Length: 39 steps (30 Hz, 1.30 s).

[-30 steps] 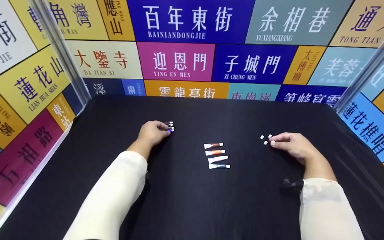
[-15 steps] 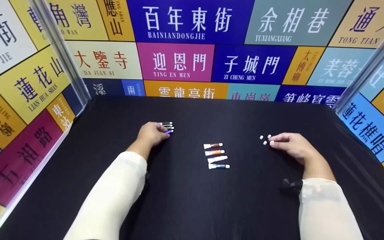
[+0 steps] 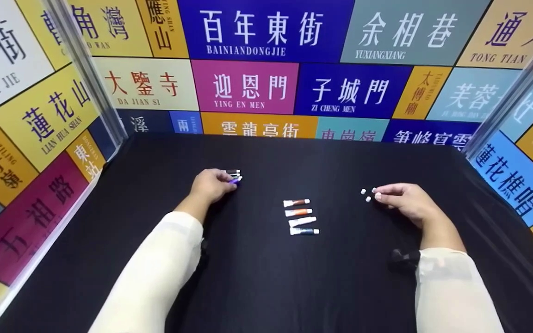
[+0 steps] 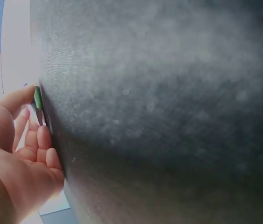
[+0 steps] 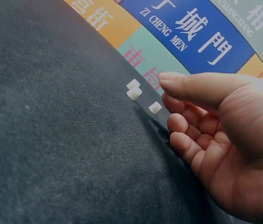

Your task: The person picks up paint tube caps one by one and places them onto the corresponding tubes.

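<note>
Left hand point(image 3: 208, 186), left of central tube row point(image 3: 300, 212): grip pinching tube bundle point(image 3: 235, 181) | Right hand point(image 3: 407, 201), right of row: beside white caps point(image 3: 368, 199), grip state can't tell

There is room to pass between the little tubes point(image 3: 300, 212) and the white bits point(image 3: 368, 199). Tubes block the middle of the table point(image 3: 266, 286); a wall point(image 3: 257, 32) stands behind.

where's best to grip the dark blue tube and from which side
Probably across the dark blue tube just behind its white cap, coming from the right: it lies flat, cap pointing right, with its left end close to the white tube.
</note>
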Each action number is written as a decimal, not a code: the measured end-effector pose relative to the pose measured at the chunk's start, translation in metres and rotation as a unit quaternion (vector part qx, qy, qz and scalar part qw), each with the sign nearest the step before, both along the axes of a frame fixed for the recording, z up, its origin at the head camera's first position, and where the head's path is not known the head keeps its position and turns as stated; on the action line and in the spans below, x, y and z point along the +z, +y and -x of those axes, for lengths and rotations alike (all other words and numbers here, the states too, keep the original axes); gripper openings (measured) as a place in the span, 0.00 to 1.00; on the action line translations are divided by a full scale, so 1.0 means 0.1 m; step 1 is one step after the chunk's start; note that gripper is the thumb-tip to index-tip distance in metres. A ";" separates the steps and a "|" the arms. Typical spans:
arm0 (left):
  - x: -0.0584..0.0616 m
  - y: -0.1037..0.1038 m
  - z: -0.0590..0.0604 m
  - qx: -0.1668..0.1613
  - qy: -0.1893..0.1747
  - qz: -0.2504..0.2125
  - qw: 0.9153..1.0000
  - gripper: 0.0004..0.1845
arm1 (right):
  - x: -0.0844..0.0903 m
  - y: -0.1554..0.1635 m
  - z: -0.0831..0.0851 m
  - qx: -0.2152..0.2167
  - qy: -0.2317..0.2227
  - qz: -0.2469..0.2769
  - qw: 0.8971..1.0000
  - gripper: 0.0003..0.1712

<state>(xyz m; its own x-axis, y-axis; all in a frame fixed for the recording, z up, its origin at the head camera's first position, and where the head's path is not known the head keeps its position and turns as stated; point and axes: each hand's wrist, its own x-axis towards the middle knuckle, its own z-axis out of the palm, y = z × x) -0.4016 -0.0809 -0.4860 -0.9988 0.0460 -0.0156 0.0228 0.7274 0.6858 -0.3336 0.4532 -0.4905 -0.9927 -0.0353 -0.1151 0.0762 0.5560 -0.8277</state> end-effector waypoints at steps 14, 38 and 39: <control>0.08 0.15 -0.10 -0.009 0.029 -0.090 0.995 0.14 | 0.21 -0.18 -0.03 -0.009 0.040 0.005 0.999 0.31; 0.20 0.63 -0.50 -0.034 0.086 -0.165 0.982 0.08 | 0.59 -0.56 -0.10 0.016 0.111 -0.002 0.994 0.23; 0.21 0.65 -0.51 -0.035 0.091 -0.163 0.982 0.08 | 0.60 -0.57 -0.10 0.017 0.113 -0.003 0.993 0.23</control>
